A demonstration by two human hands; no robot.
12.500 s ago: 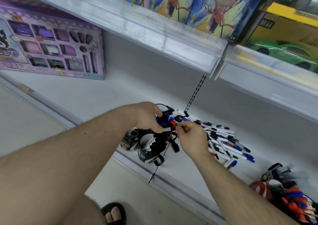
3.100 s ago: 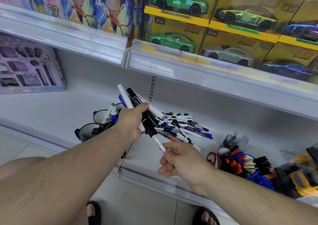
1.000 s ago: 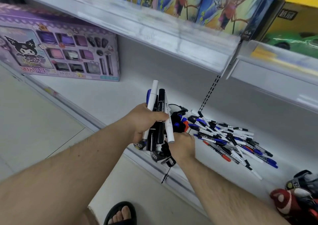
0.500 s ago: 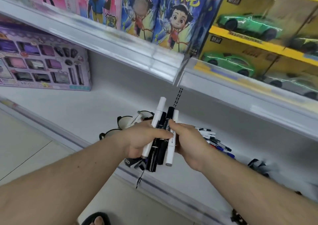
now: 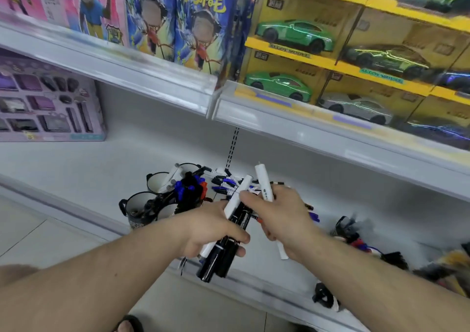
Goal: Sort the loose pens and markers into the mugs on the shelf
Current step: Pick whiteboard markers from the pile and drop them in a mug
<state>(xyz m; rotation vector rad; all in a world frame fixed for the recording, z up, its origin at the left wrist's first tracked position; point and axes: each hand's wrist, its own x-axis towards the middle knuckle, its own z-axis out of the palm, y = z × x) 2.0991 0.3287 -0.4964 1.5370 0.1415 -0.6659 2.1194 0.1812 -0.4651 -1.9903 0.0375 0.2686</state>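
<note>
My left hand (image 5: 211,226) grips a bundle of markers (image 5: 230,232), one white and the others black, tilted with their lower ends hanging past the shelf edge. My right hand (image 5: 282,217) holds a single white marker (image 5: 264,185) upright, just right of the bundle. Behind the hands stand black mugs (image 5: 138,208) with white insides; one holds blue, black and red pens (image 5: 190,186). A heap of loose pens (image 5: 229,183) lies on the white shelf (image 5: 89,164), partly hidden by my hands.
A purple boxed toy set (image 5: 48,103) stands at the shelf's left. The upper shelf rail (image 5: 142,77) overhangs, with toy boxes and boxed model cars (image 5: 292,34) above it. Dark mugs and red-blue items (image 5: 356,235) lie at the right. Tiled floor and a sandalled foot are below.
My right hand has drawn one white marker out of the bundle and moved it to the right. The bundle in my left hand has tilted and dropped lower.
</note>
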